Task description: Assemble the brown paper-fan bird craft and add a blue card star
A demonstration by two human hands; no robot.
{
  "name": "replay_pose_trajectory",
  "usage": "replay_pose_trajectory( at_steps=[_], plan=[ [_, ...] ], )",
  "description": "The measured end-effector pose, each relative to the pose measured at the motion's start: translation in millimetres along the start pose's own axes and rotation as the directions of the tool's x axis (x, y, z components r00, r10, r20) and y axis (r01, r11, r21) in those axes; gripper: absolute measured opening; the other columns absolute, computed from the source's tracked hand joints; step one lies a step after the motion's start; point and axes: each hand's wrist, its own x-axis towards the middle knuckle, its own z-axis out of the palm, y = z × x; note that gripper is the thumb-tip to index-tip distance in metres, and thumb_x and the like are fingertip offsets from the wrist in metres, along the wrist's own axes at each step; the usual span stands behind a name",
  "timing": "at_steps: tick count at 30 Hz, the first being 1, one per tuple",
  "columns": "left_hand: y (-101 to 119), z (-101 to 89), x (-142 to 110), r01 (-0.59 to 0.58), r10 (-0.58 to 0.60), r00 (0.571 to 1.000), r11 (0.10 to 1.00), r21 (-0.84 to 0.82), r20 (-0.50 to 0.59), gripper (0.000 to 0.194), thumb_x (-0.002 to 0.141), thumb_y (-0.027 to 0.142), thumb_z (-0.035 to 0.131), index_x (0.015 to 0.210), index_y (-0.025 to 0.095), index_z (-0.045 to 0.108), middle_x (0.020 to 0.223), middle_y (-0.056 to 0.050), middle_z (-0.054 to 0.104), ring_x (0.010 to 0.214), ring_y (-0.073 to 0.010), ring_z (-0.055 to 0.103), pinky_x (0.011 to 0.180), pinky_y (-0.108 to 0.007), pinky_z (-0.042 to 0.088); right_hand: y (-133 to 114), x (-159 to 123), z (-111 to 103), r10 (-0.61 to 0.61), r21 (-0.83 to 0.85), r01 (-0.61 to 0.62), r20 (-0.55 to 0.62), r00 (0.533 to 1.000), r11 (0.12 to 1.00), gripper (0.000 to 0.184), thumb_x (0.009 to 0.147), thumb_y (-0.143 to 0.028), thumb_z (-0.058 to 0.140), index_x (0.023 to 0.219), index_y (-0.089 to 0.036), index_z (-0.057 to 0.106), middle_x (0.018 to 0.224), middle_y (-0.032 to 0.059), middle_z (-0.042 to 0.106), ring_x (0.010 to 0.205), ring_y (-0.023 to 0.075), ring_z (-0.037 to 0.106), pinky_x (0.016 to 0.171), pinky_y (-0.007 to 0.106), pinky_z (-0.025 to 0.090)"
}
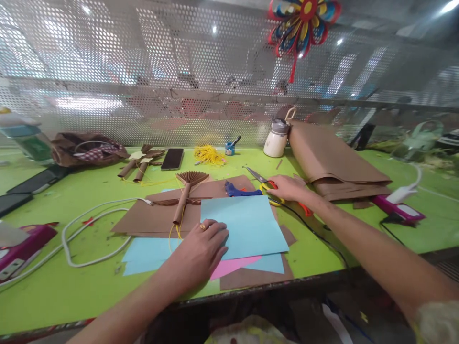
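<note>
My left hand (205,243), with a ring on one finger, lies over the left edge of a light blue sheet of paper (244,227). Its fingers rest on the sheet; the thumb is hidden. My right hand (289,188) reaches past the sheet's far right corner, its fingers closed around the handles of scissors (256,175), blades pointing away to the left. Yellow and orange-red handle parts show around that hand. A blue glue gun (239,190) lies just behind the sheet. Left of it, a rolled brown paper tube with a pleated fan top (183,203) lies on brown paper (138,217).
More blue and pink paper (233,267) lies under the sheet. Folded brown paper (337,157) stands at right beside a white bottle (276,138). Behind are yellow string (209,155), a paint jar (230,149) and a phone (172,159). A white cable (66,239) loops at left.
</note>
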Motion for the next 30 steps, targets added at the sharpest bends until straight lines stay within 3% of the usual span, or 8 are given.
replay_pose_trajectory(
  at_steps=[10,19,24,30],
  plan=[
    [1.3,-5.6,-3.1,-0.024,0.023,0.998,1.000,0.016,0.056,0.021,0.090,0.019,0.041,0.104,0.016,0.057,0.106,-0.010,0.057,0.100,-0.0236,0.048,0.086,-0.041,0.043,-0.6,-1.4,0.9,-0.007,0.034,0.009,-0.051,0.999,0.999,0.039,0.081,-0.040,0.053,0.113,-0.020,0.061,0.108,0.0109,0.066,0.094,0.0250,0.061,0.068,0.027,0.039],
    [-2.7,-5.4,-5.6,-0.015,0.015,0.998,1.000,-0.012,0.067,0.021,0.090,0.018,0.042,0.106,0.018,0.055,0.111,-0.008,0.057,0.104,-0.0233,0.047,0.090,-0.041,0.044,0.7,4.4,2.4,0.131,0.149,-0.109,-0.153,0.980,0.983,0.037,0.077,-0.035,0.057,0.112,-0.023,0.062,0.098,0.0054,0.070,0.083,0.0203,0.063,0.061,0.023,0.039],
    [-1.9,-5.2,-8.2,-0.019,0.019,0.998,1.000,0.004,0.059,0.021,0.089,0.018,0.043,0.105,0.019,0.055,0.112,-0.008,0.057,0.104,-0.0231,0.048,0.090,-0.041,0.045,9.4,10.6,0.7,0.200,0.196,-0.165,-0.173,0.964,0.967,0.039,0.079,-0.036,0.058,0.116,-0.023,0.060,0.105,0.0058,0.069,0.088,0.0216,0.062,0.064,0.025,0.042],
    [-0.3,-1.8,-13.5,-0.064,0.064,0.998,0.994,0.084,0.000,0.020,0.087,0.016,0.045,0.104,0.018,0.056,0.110,-0.008,0.059,0.104,-0.0237,0.050,0.088,-0.039,0.047,16.5,28.7,0.5,0.183,0.207,-0.151,-0.147,0.972,0.967,0.035,0.086,-0.037,0.055,0.117,-0.020,0.056,0.108,0.0075,0.063,0.092,0.0201,0.060,0.077,0.033,0.049]
  ],
)
